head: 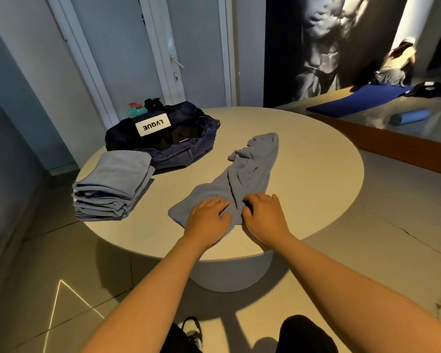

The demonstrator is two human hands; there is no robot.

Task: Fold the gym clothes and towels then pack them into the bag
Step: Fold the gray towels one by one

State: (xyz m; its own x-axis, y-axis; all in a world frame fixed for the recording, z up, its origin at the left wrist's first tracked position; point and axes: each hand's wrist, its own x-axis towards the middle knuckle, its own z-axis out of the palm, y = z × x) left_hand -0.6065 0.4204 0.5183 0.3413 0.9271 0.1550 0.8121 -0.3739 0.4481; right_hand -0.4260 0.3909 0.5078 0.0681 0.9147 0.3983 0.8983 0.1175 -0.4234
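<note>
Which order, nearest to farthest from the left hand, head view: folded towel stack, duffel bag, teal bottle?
1. Folded towel stack, left of the left hand gripping the loose towel.
2. Duffel bag, behind the stack.
3. Teal bottle, behind the bag.

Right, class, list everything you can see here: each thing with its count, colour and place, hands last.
table: one, beige, round, centre
loose towel: one, blue-grey, crumpled, mid-table
folded towels: one stack, blue-grey, table's left edge
bag: one, navy, open, table's far left
bottle: one, teal, behind bag
mat: one, dark blue, floor, far right
roller: one, light blue, floor by mat
left hand: one, on loose towel's near end, grip unclear
right hand: one, fingers curled into loose towel's near end
</note>
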